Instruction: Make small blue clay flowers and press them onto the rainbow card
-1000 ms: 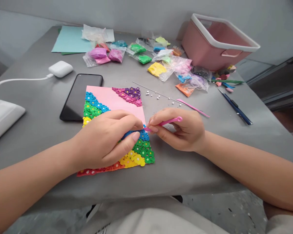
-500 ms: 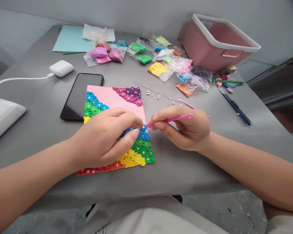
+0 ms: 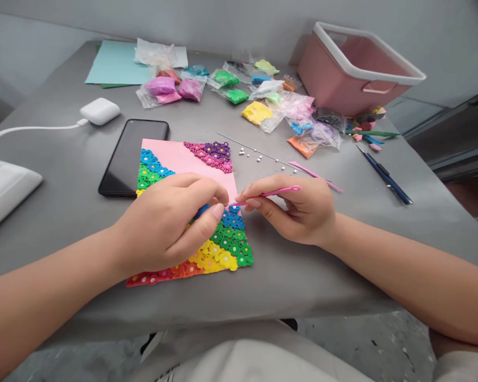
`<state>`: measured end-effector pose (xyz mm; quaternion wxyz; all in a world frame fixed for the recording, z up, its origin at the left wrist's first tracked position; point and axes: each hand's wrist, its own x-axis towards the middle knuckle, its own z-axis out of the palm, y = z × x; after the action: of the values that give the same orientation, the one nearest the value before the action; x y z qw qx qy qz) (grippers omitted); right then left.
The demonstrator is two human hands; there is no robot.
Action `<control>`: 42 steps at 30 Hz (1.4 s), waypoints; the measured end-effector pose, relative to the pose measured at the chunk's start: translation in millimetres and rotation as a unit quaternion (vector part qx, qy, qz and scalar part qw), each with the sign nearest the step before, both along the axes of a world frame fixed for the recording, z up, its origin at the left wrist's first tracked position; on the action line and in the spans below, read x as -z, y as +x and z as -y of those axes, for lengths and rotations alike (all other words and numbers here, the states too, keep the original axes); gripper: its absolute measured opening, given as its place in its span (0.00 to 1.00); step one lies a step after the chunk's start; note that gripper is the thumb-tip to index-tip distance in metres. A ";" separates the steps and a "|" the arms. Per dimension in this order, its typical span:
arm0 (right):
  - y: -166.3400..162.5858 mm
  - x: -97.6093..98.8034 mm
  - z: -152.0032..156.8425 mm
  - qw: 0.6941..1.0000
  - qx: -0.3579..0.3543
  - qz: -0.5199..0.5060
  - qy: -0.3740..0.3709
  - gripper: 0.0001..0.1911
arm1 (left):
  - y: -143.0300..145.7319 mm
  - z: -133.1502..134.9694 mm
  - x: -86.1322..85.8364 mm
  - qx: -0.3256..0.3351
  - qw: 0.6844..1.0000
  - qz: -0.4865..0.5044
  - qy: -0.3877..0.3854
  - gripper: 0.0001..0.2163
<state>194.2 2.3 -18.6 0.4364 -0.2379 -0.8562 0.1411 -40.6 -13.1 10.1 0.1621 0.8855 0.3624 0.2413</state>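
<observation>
A pink card [image 3: 187,159] covered in bands of small clay flowers lies on the grey table [image 3: 287,276] in front of me. My left hand [image 3: 171,223] rests on the card with its fingers pinched round a piece of blue clay [image 3: 202,210]. My right hand [image 3: 295,209] grips a thin pink clay tool [image 3: 274,192] like a pen. The tool's tip meets my left fingertips over the blue flower band [image 3: 233,217].
A black phone [image 3: 133,156] lies left of the card, with a white earbud case [image 3: 99,111] and cable beyond it. Several bags of coloured clay [image 3: 255,112] lie at the back. A pink basket [image 3: 354,69] stands back right. White beads [image 3: 258,157], another pink tool [image 3: 314,175] and a blue pen [image 3: 384,174] lie to the right.
My right hand has swung the pink tool, its far end rising then dropping back, and its tip has moved left to my left fingertips. My left hand has shifted slightly left.
</observation>
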 end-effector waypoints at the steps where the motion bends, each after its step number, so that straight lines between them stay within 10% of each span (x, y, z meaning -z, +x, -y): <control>1: 0.1 0.4 -0.3 1.000 -0.001 0.000 0.003 0.08 | 0.0 0.1 -0.5 0.000 1.000 -0.003 -0.002 0.16; 42: 0.6 -3.5 -3.2 0.976 0.003 -0.142 -0.166 0.05 | 1.3 0.6 2.0 0.035 0.999 -0.009 -0.010 0.16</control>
<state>194.9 5.6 -15.0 0.5086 -0.2874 -0.7490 0.3127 -39.4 -13.6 8.1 0.1758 0.8983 0.3346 0.2239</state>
